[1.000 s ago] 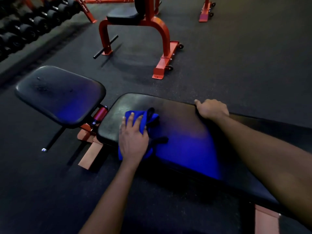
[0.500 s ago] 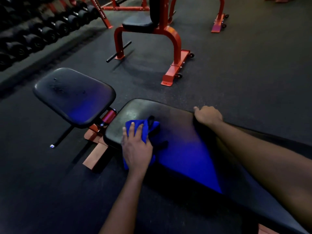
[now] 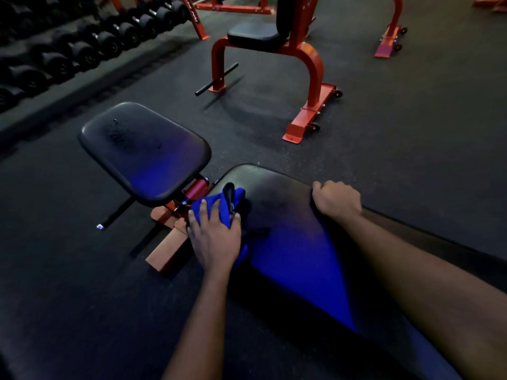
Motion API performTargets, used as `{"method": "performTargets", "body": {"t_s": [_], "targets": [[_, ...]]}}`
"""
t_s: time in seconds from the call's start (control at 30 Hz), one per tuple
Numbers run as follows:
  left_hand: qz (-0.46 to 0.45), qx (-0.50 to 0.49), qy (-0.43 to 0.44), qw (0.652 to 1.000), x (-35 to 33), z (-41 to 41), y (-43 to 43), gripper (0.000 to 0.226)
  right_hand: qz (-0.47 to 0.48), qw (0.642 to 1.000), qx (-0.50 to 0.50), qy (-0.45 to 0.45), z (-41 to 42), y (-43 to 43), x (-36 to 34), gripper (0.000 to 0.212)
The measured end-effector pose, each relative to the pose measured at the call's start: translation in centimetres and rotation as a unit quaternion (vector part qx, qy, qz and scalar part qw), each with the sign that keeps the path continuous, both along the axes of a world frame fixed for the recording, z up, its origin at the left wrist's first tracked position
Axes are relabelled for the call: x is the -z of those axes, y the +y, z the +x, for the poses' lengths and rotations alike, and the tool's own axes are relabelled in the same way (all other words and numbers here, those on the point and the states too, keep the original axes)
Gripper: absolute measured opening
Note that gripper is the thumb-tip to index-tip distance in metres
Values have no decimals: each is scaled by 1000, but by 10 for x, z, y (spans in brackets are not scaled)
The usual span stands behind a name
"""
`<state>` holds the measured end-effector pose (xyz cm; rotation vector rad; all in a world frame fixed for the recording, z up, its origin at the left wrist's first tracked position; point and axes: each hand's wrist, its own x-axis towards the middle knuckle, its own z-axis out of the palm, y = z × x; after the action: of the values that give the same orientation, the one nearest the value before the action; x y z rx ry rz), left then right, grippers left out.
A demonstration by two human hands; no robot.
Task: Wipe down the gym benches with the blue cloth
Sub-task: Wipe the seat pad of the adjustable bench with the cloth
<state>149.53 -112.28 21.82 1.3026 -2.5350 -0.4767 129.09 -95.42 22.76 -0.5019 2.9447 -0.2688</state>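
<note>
A black padded gym bench lies in front of me, its long back pad running from centre to lower right and its separate seat pad to the left. The blue cloth is bunched at the near left corner of the back pad. My left hand presses flat on the cloth with its fingers spread over it. My right hand grips the far edge of the back pad, fingers curled over the rim. A blue sheen shows on both pads.
A red-framed bench with a black seat stands on the dark rubber floor beyond. A rack of black dumbbells lines the upper left. The bench's red frame and foot show between the two pads.
My left hand has pushed the cloth toward the near left corner of the back pad, by the gap to the seat pad. My right hand has kept its grip on the far edge.
</note>
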Motion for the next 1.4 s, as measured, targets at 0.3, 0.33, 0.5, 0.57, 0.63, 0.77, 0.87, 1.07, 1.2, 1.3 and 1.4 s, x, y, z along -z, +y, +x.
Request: {"method": "performTargets", "body": {"t_s": [0.3,0.33,0.5,0.57,0.63,0.77,0.87,1.07,1.2,1.3,1.4], "targets": [[-7,16,-60,998,-13,-41,-32,63,-3,1000,0,21,-2,0,4,60],[-24,31,-53,998,-10,-37,-13,64,-3,1000,-1,22,-2,0,4,60],[-30,76,-59,995,-5,-34,5,66,-3,1000,2,10,-3,-1,8,61],[-3,96,-88,991,-5,-60,-28,68,-5,1000,-2,10,-4,-2,8,60],[29,114,-107,987,-10,-88,-51,71,-6,1000,5,12,-4,-1,7,61],[2,110,-100,989,-11,-100,-41,66,-5,1000,9,16,-2,-2,8,63],[-60,194,-76,976,-9,-78,0,65,-7,1000,11,20,-2,-4,7,63],[-54,270,-75,958,-9,-92,10,60,-10,1000,11,26,-3,-3,8,59],[-5,206,-84,975,-14,-131,-26,58,-30,999,16,10,-3,1,6,58],[-54,167,-76,982,-13,-128,-10,56,-46,999,22,-8,-3,1,2,56],[-80,195,-54,976,-12,-101,41,57,-120,991,51,-43,0,4,-7,49]]}}
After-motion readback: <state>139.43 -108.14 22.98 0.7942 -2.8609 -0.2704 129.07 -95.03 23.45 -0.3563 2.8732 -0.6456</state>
